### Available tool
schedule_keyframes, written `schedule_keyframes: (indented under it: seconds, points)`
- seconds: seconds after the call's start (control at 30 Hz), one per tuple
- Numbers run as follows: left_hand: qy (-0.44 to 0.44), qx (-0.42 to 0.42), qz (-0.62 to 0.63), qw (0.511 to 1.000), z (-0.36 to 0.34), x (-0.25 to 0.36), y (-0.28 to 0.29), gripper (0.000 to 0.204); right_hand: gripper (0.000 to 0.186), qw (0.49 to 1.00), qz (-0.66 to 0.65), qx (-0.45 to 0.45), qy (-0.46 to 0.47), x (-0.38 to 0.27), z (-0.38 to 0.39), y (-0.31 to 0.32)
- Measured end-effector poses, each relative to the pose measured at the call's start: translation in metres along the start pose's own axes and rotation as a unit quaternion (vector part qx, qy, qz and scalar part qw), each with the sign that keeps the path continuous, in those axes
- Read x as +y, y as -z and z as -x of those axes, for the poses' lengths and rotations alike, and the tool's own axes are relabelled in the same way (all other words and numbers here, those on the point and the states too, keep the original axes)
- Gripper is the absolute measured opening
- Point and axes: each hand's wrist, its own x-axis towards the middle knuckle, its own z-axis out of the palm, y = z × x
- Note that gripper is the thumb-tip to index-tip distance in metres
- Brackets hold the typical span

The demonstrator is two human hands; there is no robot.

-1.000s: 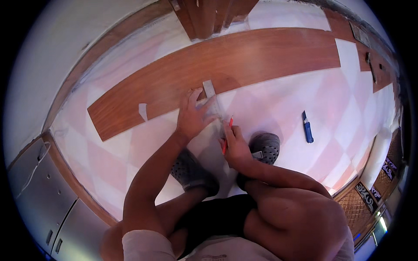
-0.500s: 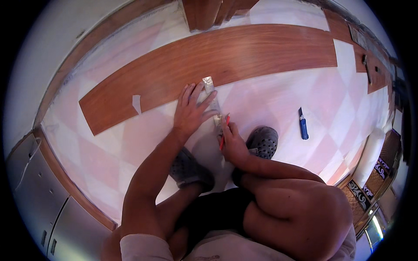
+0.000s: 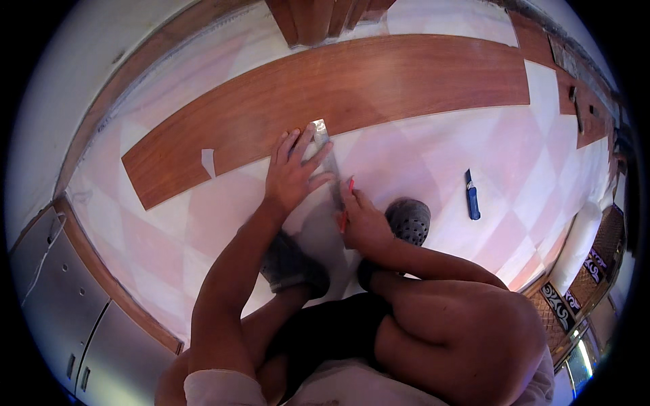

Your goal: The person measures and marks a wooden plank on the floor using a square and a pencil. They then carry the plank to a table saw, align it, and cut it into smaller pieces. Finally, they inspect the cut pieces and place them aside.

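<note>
A long brown wood-grain plank (image 3: 379, 78) lies across the white and pink diamond-patterned floor. A metal ruler (image 3: 331, 162) crosses its near edge, one end resting on the wood. My left hand (image 3: 291, 169) is open, fingers spread flat over the plank's edge and against the ruler. Closer to me, my right hand (image 3: 362, 220) is closed round a red pencil (image 3: 351, 184), held beside the ruler's lower part. The pencil's tip is blurred, so I cannot tell whether it touches anything.
A blue utility knife (image 3: 472, 196) lies to the right of my shoe (image 3: 409, 220). A pale scrap (image 3: 208, 163) sits at the plank's left part. A wooden post base (image 3: 315, 24) stands behind the plank, grey cabinets (image 3: 74, 291) at the left, and a white roll (image 3: 575, 247) at the right.
The view has shifted slightly. Both hands keep nearly the same places by the ruler, and the red pencil has moved only a little.
</note>
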Motion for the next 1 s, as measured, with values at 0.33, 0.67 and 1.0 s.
schedule_keyframes:
  seconds: [0.33,0.67,1.0]
  points:
    - [-0.002,-0.008,-0.021,1.0,0.0,0.0,0.0,0.065,0.024,0.974,-0.182,0.043,0.126,0.011,-0.147,0.081]
    - [0.001,-0.012,-0.017,1.0,-0.002,0.003,0.004,0.066,0.027,0.985,-0.036,0.035,0.168,0.036,-0.182,0.053]
    - [-0.003,0.009,-0.001,1.0,0.0,0.001,0.002,0.067,0.023,0.986,-0.068,0.001,0.155,0.014,-0.179,0.073]
